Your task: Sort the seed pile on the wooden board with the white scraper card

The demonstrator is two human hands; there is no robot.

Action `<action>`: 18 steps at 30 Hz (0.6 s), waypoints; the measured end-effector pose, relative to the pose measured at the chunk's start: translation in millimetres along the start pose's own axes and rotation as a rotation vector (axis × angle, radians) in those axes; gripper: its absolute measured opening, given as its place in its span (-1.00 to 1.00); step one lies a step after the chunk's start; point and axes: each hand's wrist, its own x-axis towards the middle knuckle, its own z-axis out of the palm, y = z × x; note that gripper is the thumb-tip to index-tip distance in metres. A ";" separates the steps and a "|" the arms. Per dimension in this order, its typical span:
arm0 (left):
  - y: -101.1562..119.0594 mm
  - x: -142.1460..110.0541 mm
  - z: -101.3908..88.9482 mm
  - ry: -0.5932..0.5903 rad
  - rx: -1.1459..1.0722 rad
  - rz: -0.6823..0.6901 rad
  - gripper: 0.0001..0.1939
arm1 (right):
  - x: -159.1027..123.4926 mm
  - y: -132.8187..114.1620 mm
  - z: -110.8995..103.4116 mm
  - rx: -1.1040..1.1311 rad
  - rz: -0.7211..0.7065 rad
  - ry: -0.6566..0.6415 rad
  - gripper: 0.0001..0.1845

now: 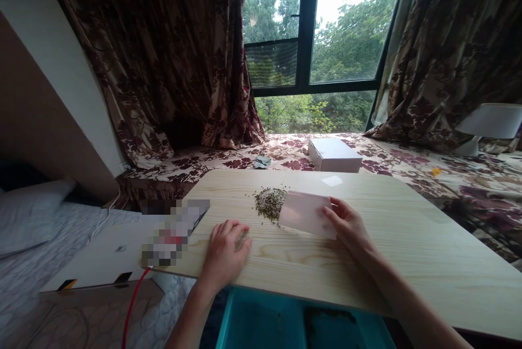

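On the wood-grain table (379, 229) lies a loose pile of small greenish-brown seeds or beans (269, 205), mixed with some white bits; a few grains are scattered round its edge. My right hand (348, 224) is closed on the right end of a thin, pale, translucent sheet (305, 213). The sheet's left edge meets the right side of the pile. My left hand (226, 251) rests on the tabletop to the left and nearer to me, fingers stretched out and nothing held. Below the table's front edge sits a teal tray (265, 316) with two compartments, dark matter in the right one.
A blurred-out object (173, 235) lies at the table's left edge, with a red cable (134, 300) hanging from it. A white carton (106, 251) stands on the bed. Behind the table are a white box (336, 154), a crumpled grey cloth (261, 162) and a lamp (491, 120).
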 end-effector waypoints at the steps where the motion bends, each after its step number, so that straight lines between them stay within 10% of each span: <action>1: -0.2 0.0 0.1 0.003 0.001 0.000 -0.80 | 1.0 1.3 -0.5 0.007 -0.002 0.007 -0.42; 18: 0.2 0.2 -0.2 0.002 -0.010 0.004 -0.80 | -1.7 -2.7 0.3 0.017 0.013 0.004 -0.42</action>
